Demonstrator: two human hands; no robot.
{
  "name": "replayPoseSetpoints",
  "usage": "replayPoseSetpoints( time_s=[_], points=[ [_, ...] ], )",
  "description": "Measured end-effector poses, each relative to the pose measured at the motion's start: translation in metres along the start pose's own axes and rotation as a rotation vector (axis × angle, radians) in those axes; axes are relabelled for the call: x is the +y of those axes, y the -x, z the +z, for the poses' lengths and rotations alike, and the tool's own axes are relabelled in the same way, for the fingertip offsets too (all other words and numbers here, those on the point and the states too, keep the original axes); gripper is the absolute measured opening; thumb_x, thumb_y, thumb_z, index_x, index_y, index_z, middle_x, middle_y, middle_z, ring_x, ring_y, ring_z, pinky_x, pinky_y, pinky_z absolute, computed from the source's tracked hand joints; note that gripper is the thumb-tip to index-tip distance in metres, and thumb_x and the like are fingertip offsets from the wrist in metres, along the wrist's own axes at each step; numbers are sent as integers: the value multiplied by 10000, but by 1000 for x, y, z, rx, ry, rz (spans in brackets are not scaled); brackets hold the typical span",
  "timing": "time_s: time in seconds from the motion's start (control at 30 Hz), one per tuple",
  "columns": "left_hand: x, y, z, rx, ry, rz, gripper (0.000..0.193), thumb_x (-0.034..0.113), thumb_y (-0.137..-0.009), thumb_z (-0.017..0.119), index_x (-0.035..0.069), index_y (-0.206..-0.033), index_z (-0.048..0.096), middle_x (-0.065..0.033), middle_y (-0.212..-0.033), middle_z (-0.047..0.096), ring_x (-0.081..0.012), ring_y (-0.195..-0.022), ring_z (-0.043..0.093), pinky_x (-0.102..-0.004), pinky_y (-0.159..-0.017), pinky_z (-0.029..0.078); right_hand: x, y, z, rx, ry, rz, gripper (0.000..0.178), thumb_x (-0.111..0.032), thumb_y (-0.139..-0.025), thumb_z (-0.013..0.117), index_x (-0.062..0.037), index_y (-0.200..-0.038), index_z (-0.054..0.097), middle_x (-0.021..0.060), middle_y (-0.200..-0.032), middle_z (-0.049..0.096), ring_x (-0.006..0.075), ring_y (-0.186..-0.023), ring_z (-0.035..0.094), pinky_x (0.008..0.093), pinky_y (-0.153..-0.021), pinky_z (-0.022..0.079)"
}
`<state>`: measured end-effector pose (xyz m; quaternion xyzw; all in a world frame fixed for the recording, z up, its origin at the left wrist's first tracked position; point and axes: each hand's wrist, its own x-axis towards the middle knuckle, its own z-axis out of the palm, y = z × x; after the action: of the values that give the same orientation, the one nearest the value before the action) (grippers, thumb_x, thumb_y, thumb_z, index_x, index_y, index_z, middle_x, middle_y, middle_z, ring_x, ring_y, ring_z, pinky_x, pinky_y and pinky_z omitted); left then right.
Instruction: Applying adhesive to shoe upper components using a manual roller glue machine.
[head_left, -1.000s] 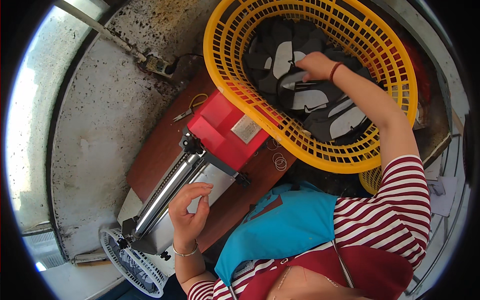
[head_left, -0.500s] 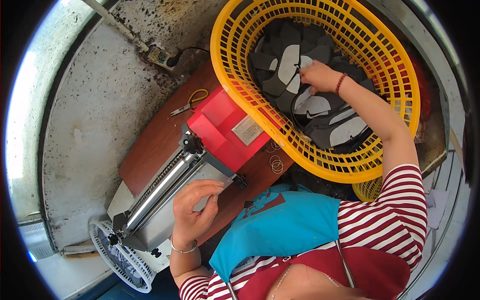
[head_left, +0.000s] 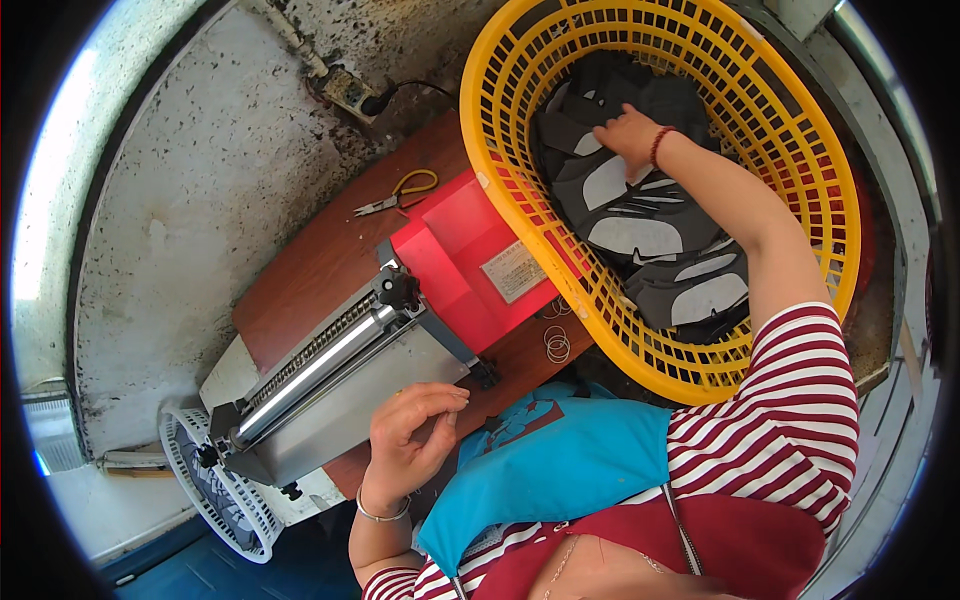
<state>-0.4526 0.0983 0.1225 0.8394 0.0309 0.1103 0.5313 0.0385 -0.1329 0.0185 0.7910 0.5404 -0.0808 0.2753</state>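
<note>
Since a second ago the right hand (head_left: 622, 130) has travelled farther into the yellow basket (head_left: 800, 150), toward its far side, and the left hand (head_left: 410, 440) has slid along the machine's front edge, its fingers now curled closer together.

Dark grey cut pieces (head_left: 640, 230) fill the basket, flat, soft-looking shapes with pale patches, overlapping in a loose heap. Right fingers press down on the topmost pieces near the upper middle of the heap, bent as if pinching one, though whether a piece is actually gripped cannot be told. A red string bracelet (head_left: 657, 145) circles that wrist. Basket walls are glossy plastic lattice, oval, with a thick rolled rim.

Well apart from the heap, the left hand rests at the near edge of the grey metal plate (head_left: 350, 405) of a roller machine (head_left: 400, 330), fingers loosely clenched with tips together, holding nothing that shows. A shiny steel roller (head_left: 310, 370) runs along the machine, whose housing (head_left: 470, 250) is smooth red.

Everything stands on a reddish-brown wooden table (head_left: 310, 270), where yellow-handled pliers (head_left: 400, 192) and rubber bands (head_left: 556, 345) lie. Behind is a stained, speckled concrete wall with a power socket (head_left: 345, 88); a white fan grille (head_left: 215, 495) sits below left.
</note>
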Motion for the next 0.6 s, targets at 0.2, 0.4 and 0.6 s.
replayPoseSetpoints(
  time_s=[0.2, 0.4, 0.6],
  points=[
    [-5, 7, 5, 54, 83, -46, 166, -63, -827, 679, 20, -960, 732, -131, -1008, 754, -256, -911, 727, -334, -808, 563, 30, 18, 9, -110, -505, 169, 840, -372, -588, 942, -4, -1279, 639, 180, -1112, 718, 371, -1142, 653, 443, -990, 497],
    [0, -10, 12, -23, 56, -39, 162, -68, -832, 673, 11, -963, 728, -136, -1006, 753, -258, -913, 726, -337, -811, 564, 18, 2, 17, 21, -479, 344, 846, -318, -661, 934, -13, -1357, 561, 199, -1213, 625, 370, -1312, 510, 427, -1085, 450],
    [-2, -13, 19, -54, 40, -5, 179, -112, -839, 644, -4, -961, 719, -143, -1000, 744, -242, -937, 721, -326, -830, 568, 7, 14, 19, 149, -523, 349, 778, -305, -701, 907, -40, -1350, 568, 217, -1237, 661, 388, -1181, 633, 453, -994, 519]
  ],
)
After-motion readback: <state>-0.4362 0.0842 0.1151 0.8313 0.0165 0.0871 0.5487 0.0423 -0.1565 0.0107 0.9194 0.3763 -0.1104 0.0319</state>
